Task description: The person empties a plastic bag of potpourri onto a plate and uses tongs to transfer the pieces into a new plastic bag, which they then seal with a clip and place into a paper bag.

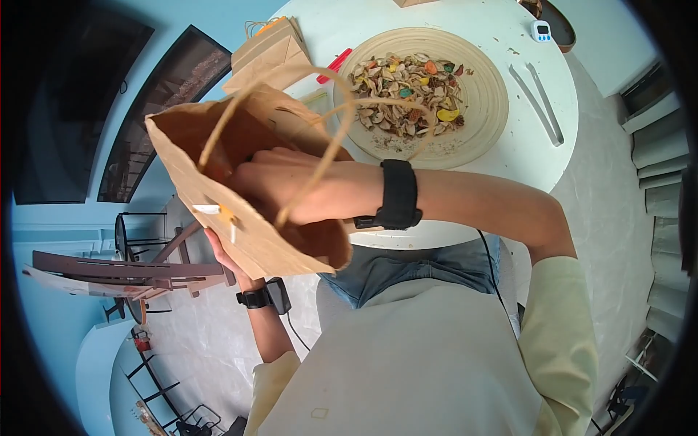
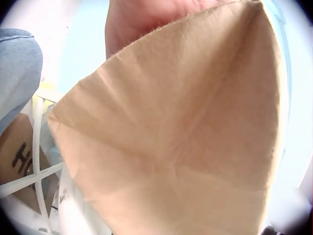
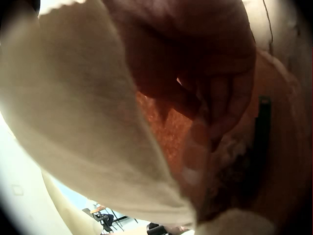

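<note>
The brown paper bag [image 1: 254, 240] is tilted with its mouth toward the head view. My left hand [image 1: 224, 256] supports it from outside; most fingers are hidden. In the left wrist view, the palm [image 2: 146, 19] lies behind the bag's creased paper [image 2: 186, 132]. Inside the bag, my right hand [image 1: 287, 182] is partly covered by its wall and looped handle. The right wrist view shows that hand [image 3: 195, 63] with fingertips pinching a thin translucent film [image 3: 193, 147]. Orange material [image 3: 168, 129] and a dark green strip [image 3: 263, 132] show beside it.
On the round white table [image 1: 542, 156], a woven round tray [image 1: 483, 138] holds dried slices. Metal tongs [image 1: 539, 105] and a small timer [image 1: 541, 30] lie to its right. More paper bags [image 1: 269, 54] and a red item [image 1: 334, 65] are at its left.
</note>
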The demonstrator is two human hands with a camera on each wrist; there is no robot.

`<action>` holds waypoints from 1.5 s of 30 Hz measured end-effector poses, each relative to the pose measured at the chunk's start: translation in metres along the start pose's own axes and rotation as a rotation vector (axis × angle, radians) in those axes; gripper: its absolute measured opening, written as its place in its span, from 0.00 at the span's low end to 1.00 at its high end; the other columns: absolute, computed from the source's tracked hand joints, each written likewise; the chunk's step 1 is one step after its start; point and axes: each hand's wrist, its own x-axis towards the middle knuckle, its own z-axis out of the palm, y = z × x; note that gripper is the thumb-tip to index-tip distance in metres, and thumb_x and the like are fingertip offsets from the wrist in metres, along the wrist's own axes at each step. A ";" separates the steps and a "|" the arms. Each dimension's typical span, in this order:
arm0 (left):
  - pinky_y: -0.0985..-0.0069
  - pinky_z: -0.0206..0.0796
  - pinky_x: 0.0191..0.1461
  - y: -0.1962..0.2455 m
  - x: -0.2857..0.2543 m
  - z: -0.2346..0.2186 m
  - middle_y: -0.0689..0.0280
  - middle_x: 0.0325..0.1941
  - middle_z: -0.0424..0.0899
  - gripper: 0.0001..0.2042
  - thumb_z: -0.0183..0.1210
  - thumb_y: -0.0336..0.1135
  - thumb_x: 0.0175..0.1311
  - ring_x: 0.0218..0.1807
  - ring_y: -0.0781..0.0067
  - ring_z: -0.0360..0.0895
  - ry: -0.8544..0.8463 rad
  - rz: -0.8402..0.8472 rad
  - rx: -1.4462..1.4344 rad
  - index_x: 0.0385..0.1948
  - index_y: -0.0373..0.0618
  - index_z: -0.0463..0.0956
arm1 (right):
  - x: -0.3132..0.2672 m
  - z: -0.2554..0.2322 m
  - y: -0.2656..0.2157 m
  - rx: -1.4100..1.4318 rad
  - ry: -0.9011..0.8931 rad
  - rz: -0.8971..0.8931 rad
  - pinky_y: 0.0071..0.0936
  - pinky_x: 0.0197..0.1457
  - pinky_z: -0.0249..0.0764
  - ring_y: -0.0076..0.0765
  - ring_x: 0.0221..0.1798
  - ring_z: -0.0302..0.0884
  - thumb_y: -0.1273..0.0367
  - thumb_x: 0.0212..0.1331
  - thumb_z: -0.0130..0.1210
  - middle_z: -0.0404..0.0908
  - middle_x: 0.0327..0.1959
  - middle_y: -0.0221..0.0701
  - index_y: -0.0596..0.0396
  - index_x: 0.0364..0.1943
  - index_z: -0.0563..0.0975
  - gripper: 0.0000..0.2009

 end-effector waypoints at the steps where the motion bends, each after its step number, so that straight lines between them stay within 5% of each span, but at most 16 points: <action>1: 0.68 0.65 0.62 0.000 0.003 -0.012 0.64 0.60 0.73 0.29 0.41 0.58 0.72 0.58 0.67 0.72 0.022 -0.023 0.005 0.65 0.47 0.63 | -0.001 0.012 0.012 -0.073 0.233 -0.141 0.41 0.50 0.72 0.52 0.46 0.78 0.72 0.49 0.57 0.80 0.40 0.47 0.60 0.35 0.79 0.09; 4: 0.64 0.61 0.67 0.002 0.006 -0.019 0.62 0.65 0.69 0.30 0.42 0.58 0.72 0.63 0.61 0.68 0.084 -0.013 0.033 0.66 0.47 0.61 | 0.001 -0.004 -0.002 -0.125 0.175 -0.055 0.41 0.51 0.74 0.50 0.49 0.79 0.72 0.50 0.55 0.80 0.44 0.50 0.62 0.36 0.80 0.10; 5: 0.67 0.67 0.61 0.005 0.006 -0.020 0.62 0.60 0.73 0.30 0.41 0.60 0.71 0.57 0.64 0.73 0.077 0.003 0.027 0.65 0.47 0.62 | 0.004 -0.003 -0.002 0.060 0.322 -0.052 0.42 0.45 0.75 0.52 0.41 0.81 0.77 0.48 0.51 0.83 0.33 0.47 0.60 0.46 0.80 0.18; 8: 0.69 0.72 0.56 0.010 0.006 -0.025 0.62 0.58 0.76 0.31 0.41 0.61 0.71 0.54 0.66 0.77 0.084 0.038 0.033 0.65 0.47 0.62 | -0.001 -0.015 0.001 0.265 0.394 -0.095 0.36 0.48 0.75 0.48 0.42 0.83 0.72 0.49 0.49 0.83 0.33 0.48 0.60 0.46 0.81 0.19; 9: 0.69 0.72 0.57 0.012 0.009 -0.033 0.62 0.60 0.75 0.31 0.41 0.61 0.71 0.55 0.66 0.77 0.058 0.033 0.035 0.66 0.46 0.61 | -0.004 -0.024 -0.007 0.351 0.365 -0.010 0.31 0.38 0.74 0.37 0.31 0.82 0.73 0.49 0.49 0.81 0.23 0.41 0.62 0.48 0.80 0.20; 10: 0.68 0.71 0.58 0.014 0.011 -0.039 0.62 0.61 0.74 0.32 0.41 0.61 0.71 0.56 0.66 0.76 0.032 0.030 0.038 0.67 0.46 0.59 | -0.007 -0.031 -0.010 0.352 0.357 -0.015 0.31 0.38 0.74 0.37 0.31 0.82 0.73 0.49 0.49 0.81 0.23 0.41 0.62 0.48 0.80 0.20; 13: 0.66 0.70 0.60 0.018 0.013 -0.046 0.61 0.63 0.71 0.32 0.41 0.60 0.71 0.59 0.63 0.74 0.082 0.076 0.039 0.67 0.47 0.58 | -0.009 -0.043 -0.006 0.515 0.499 -0.059 0.20 0.25 0.62 0.14 0.23 0.67 0.70 0.56 0.51 0.75 0.21 0.25 0.64 0.47 0.80 0.17; 19: 0.63 0.71 0.58 0.025 0.023 -0.085 0.60 0.61 0.74 0.29 0.42 0.57 0.72 0.57 0.63 0.75 0.104 0.082 -0.036 0.67 0.50 0.59 | -0.018 -0.071 0.001 0.485 0.628 -0.153 0.19 0.30 0.69 0.17 0.28 0.73 0.71 0.58 0.50 0.79 0.28 0.28 0.62 0.49 0.80 0.17; 22: 0.58 0.69 0.60 0.025 0.030 -0.116 0.58 0.64 0.70 0.31 0.43 0.59 0.70 0.58 0.56 0.74 0.075 0.094 -0.123 0.67 0.48 0.59 | -0.026 -0.076 0.003 0.502 0.608 -0.075 0.17 0.33 0.70 0.17 0.28 0.73 0.72 0.58 0.49 0.79 0.30 0.28 0.59 0.52 0.80 0.18; 25: 0.51 0.65 0.61 0.030 0.020 -0.097 0.49 0.66 0.64 0.38 0.47 0.63 0.64 0.61 0.45 0.68 -0.039 0.055 -0.185 0.68 0.42 0.56 | -0.026 -0.076 0.008 0.512 0.596 -0.021 0.16 0.35 0.70 0.17 0.29 0.72 0.72 0.58 0.48 0.80 0.32 0.28 0.57 0.53 0.79 0.19; 29: 0.56 0.66 0.60 0.028 0.012 -0.077 0.47 0.66 0.63 0.39 0.47 0.61 0.62 0.61 0.50 0.68 -0.206 0.015 -0.248 0.68 0.40 0.54 | -0.007 -0.066 0.032 0.382 0.558 0.079 0.21 0.37 0.72 0.23 0.32 0.76 0.69 0.59 0.49 0.81 0.32 0.31 0.58 0.51 0.80 0.17; 32: 0.51 0.67 0.62 0.020 0.014 -0.099 0.56 0.69 0.64 0.33 0.47 0.58 0.68 0.62 0.47 0.68 -0.175 -0.012 -0.302 0.68 0.45 0.55 | 0.003 -0.060 0.053 0.302 0.487 0.158 0.23 0.40 0.71 0.24 0.34 0.77 0.69 0.60 0.48 0.81 0.33 0.33 0.55 0.53 0.79 0.18; 40: 0.53 0.67 0.62 0.018 -0.018 -0.104 0.57 0.68 0.65 0.32 0.45 0.58 0.69 0.62 0.51 0.69 -0.099 0.005 -0.240 0.68 0.46 0.56 | 0.001 -0.044 0.108 0.089 0.375 0.277 0.22 0.41 0.70 0.22 0.34 0.74 0.71 0.61 0.50 0.79 0.33 0.28 0.51 0.57 0.76 0.19; 41: 0.54 0.68 0.62 0.023 0.022 -0.101 0.57 0.68 0.65 0.32 0.45 0.58 0.69 0.62 0.52 0.69 -0.087 0.006 -0.230 0.68 0.46 0.56 | -0.004 -0.043 0.101 0.007 0.443 0.290 0.23 0.41 0.70 0.23 0.36 0.75 0.70 0.61 0.51 0.80 0.34 0.30 0.50 0.57 0.76 0.18; 43: 0.55 0.68 0.61 0.015 0.010 -0.095 0.57 0.67 0.66 0.32 0.45 0.58 0.70 0.62 0.53 0.69 -0.065 0.009 -0.211 0.68 0.46 0.56 | -0.014 -0.041 0.088 -0.074 0.507 0.302 0.23 0.42 0.71 0.25 0.37 0.76 0.69 0.61 0.51 0.81 0.36 0.31 0.48 0.56 0.76 0.18; 45: 0.55 0.68 0.61 0.008 0.026 -0.083 0.58 0.67 0.66 0.32 0.45 0.58 0.70 0.62 0.54 0.70 -0.047 0.011 -0.195 0.68 0.46 0.57 | -0.024 -0.040 0.076 -0.411 0.803 0.027 0.33 0.46 0.74 0.40 0.42 0.81 0.65 0.55 0.55 0.82 0.38 0.37 0.53 0.45 0.79 0.14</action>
